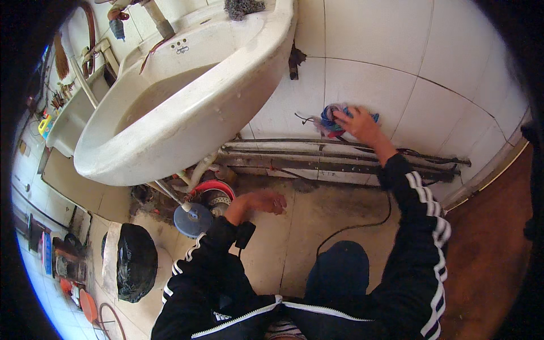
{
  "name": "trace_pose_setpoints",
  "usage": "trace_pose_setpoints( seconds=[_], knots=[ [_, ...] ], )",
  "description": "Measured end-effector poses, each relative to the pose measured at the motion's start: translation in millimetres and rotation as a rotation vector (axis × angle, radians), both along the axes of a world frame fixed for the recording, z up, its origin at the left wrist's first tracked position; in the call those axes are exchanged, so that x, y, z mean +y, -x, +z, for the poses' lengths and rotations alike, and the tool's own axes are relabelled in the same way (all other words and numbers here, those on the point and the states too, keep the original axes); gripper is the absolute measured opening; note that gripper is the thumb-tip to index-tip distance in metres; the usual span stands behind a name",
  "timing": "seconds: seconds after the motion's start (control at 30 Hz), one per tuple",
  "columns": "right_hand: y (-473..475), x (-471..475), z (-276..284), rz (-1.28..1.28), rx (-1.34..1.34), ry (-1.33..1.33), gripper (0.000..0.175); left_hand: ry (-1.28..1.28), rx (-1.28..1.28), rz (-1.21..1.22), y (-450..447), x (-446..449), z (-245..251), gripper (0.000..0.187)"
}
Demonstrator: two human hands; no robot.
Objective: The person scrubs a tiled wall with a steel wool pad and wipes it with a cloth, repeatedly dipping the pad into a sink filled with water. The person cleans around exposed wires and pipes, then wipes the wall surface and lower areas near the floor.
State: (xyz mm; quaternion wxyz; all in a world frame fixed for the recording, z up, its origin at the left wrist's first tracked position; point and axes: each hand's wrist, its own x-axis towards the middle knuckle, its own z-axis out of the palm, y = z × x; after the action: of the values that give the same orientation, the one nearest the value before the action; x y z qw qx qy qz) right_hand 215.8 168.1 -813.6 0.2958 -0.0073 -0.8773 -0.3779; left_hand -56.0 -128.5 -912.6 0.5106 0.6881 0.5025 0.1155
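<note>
My right hand (360, 124) presses a bunched blue and grey cloth (330, 115) with a bit of red against the white tiled wall (365, 85). A thin dark cord end sticks out of the bundle's left side. Lower down and to the left, my left hand (265, 202) hangs over the floor with its fingers curled. Nothing shows in it, but its palm is hidden. Just under the right hand, several dark pipes (297, 163) run along the base of the wall.
A white washbasin (221, 110) juts out at upper left, holding murky water, with steel wool (243, 7) on its rim. Beneath it are a red basin (214, 187) and a blue-grey disc (193, 220). A black-bag-lined bin (137, 262) stands left. A dark cable (361, 226) crosses the floor.
</note>
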Motion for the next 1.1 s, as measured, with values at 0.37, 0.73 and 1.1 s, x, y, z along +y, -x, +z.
trace_pose_setpoints(
  seconds=[0.37,0.73,1.1],
  knots=[
    [-16,7,70,-0.264,0.764,-0.032,0.054,-0.199,-0.041,-0.037,24,5,-25,0.028],
    [-7,-196,122,0.189,-0.334,0.94,0.028,0.011,-1.215,0.572,-115,-15,91,0.053],
    [150,-192,362,-0.052,0.015,0.428,0.053,-0.084,-0.92,0.448,-79,-18,63,0.048]
  ],
)
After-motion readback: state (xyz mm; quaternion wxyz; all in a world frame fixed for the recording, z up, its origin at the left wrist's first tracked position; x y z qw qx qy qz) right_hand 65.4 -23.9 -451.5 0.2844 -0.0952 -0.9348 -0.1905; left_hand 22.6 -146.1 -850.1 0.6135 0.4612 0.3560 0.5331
